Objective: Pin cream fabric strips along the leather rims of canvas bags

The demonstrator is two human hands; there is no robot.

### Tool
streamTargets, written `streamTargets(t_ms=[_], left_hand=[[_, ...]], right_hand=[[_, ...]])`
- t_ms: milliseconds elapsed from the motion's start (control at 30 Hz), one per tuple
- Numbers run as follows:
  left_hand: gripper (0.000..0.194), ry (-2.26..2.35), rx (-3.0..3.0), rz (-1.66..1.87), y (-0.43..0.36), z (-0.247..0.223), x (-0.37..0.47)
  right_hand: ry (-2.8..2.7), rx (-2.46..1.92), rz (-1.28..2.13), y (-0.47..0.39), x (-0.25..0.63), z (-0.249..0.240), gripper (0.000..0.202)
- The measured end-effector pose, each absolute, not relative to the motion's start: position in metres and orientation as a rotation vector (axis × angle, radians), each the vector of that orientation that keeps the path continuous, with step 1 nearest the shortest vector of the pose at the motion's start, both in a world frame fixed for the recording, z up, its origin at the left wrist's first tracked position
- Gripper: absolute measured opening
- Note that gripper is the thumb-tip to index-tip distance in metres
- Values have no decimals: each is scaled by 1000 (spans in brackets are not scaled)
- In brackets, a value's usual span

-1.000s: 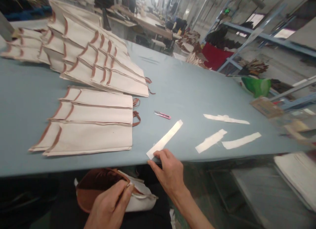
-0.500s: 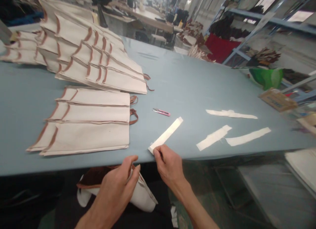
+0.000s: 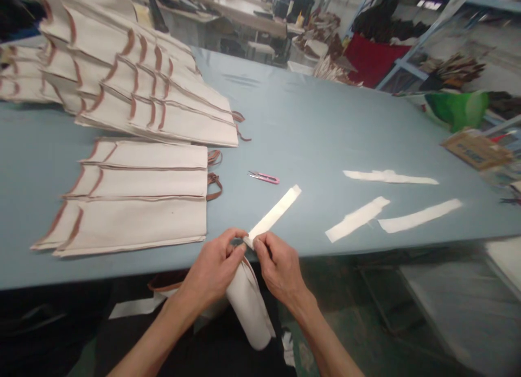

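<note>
My left hand (image 3: 217,263) is closed in a pinch at the table's front edge. From its fingertips a cream fabric piece with brown edging (image 3: 249,304) hangs over my lap. Close beside it, my right hand (image 3: 280,266) pinches the lower end of a white fabric strip (image 3: 275,211), which lies slanted on the tabletop. The fingertips of both hands nearly meet at that end, and the exact contact there is partly hidden. Beyond the strip lie pink-handled thread snips (image 3: 264,177).
Cream fabric pieces with brown trim (image 3: 148,219) overlap at the left, a larger pile (image 3: 134,84) behind them. Loose white strips (image 3: 358,219) lie at the right on the blue-grey table (image 3: 301,122). Past the right edge stand a cardboard box (image 3: 478,149) and shelving.
My left hand has moved up and right to the strip's lower end, drawing the cream fabric piece along. Its fingers have closed. My right hand stays at the strip.
</note>
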State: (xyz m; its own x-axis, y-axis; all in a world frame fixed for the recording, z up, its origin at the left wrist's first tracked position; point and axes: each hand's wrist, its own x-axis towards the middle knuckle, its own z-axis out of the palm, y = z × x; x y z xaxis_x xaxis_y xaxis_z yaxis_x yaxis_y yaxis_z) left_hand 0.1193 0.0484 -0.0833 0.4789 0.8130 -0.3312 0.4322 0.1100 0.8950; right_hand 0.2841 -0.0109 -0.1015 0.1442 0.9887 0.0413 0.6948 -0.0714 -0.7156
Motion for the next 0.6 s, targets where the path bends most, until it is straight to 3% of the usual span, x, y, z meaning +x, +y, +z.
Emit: streamTargets(t_ms=[600], left_hand=[[29, 1142, 1690, 380, 50, -74, 122]], right_hand=[[-1562, -1843, 947, 3, 297, -88, 30]])
